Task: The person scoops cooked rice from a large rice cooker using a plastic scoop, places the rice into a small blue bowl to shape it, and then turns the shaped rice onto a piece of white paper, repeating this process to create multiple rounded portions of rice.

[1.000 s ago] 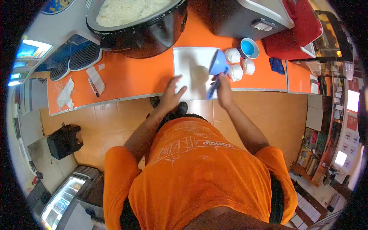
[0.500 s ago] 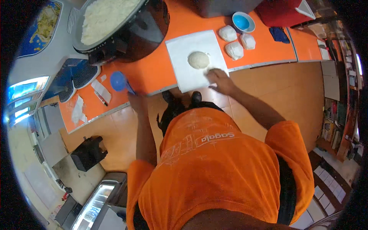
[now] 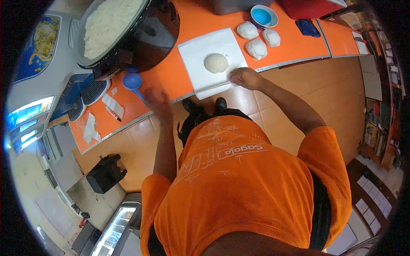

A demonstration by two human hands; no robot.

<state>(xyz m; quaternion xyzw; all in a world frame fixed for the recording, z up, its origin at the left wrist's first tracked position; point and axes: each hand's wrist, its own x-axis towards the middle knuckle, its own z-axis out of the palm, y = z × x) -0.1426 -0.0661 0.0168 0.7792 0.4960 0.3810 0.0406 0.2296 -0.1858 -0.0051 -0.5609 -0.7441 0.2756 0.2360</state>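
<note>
A rounded mound of white cooked rice (image 3: 216, 63) sits on a stack of white paper sheets (image 3: 194, 53) on the orange counter. My right hand (image 3: 247, 78) pinches the near right edge of the paper, which lifts a little there. Left of the paper, a blue scoop (image 3: 132, 80) rests on the counter with its handle toward me. My left hand (image 3: 159, 102) is beside the end of that handle, smeared by motion, and no object shows in it. Three white wrapped bundles (image 3: 256, 49) stand together to the right of the paper.
A big black pot (image 3: 156, 34) full of white rice (image 3: 109, 27) stands at the far left. Behind the bundles is a bowl (image 3: 264, 17) with blue inside. A dark blue cloth (image 3: 307, 27) lies farther right. Paper scraps (image 3: 113, 105) and a pen (image 3: 112, 113) lie at the left.
The scoop, formerly in my left hand, now rests on the counter, and that hand has moved right of its handle. My right hand has closed on the paper's near edge.
</note>
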